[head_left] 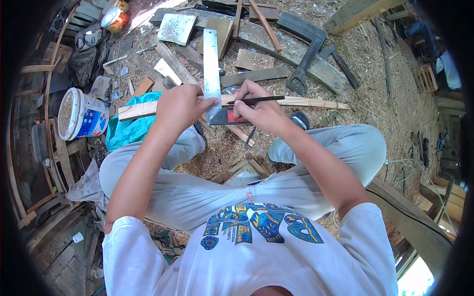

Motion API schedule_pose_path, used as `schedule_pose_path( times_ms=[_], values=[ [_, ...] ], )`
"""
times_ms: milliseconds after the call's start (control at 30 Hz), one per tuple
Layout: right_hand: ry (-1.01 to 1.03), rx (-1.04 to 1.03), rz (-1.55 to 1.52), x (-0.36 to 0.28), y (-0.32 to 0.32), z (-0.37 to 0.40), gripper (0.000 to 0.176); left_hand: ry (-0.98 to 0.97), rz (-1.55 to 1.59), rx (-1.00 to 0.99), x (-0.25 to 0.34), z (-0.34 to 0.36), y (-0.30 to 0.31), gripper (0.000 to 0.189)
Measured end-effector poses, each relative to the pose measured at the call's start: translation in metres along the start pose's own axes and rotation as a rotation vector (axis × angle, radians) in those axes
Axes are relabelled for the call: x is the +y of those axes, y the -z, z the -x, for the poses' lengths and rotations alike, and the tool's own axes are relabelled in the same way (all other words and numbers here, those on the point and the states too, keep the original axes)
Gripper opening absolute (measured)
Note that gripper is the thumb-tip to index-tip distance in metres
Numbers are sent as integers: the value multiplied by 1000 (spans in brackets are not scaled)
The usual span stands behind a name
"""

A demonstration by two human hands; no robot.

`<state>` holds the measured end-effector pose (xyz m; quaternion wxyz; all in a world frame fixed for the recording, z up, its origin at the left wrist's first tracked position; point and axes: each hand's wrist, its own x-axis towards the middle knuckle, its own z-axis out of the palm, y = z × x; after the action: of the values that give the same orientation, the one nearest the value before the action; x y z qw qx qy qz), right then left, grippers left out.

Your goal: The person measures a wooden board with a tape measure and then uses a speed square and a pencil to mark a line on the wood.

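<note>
A long, narrow strip of wood (139,110) lies crosswise in front of me, with a try square (211,59) across it. The square's metal blade points away from me, and its dark stock lies along the near side of the wood. My left hand (183,106) is closed, pressing the square's blade against the wood with the thumb on top. In my right hand (256,106) is a dark pencil (269,98), its tip close to the blade's right edge on the wood. The fingers of that hand partly hide a red patch on the stock.
Beyond the strip, a hand saw (299,79) and a hammer (340,64) lie by a thick plank (269,44). Wood offcuts (254,59) and shavings cover the ground. To the left stand a white bucket (71,113) and a teal sack (126,129).
</note>
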<state>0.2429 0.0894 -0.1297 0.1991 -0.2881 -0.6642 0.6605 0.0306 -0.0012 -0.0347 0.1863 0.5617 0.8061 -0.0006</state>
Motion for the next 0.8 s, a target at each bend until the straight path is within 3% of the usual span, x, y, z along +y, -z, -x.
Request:
schedule_pose_path(
  times_ms=[167, 233, 800],
  values=[
    [-2, -24, -22, -1, 0, 0, 17, 8, 14, -1, 1, 0, 1, 46],
    [0, -34, -20, -3, 1, 1, 16, 36, 0, -96, 4, 0, 8, 52],
    [-25, -59, -50, -3, 0, 1, 15, 44, -3, -103, 5, -1, 7, 52]
  ],
)
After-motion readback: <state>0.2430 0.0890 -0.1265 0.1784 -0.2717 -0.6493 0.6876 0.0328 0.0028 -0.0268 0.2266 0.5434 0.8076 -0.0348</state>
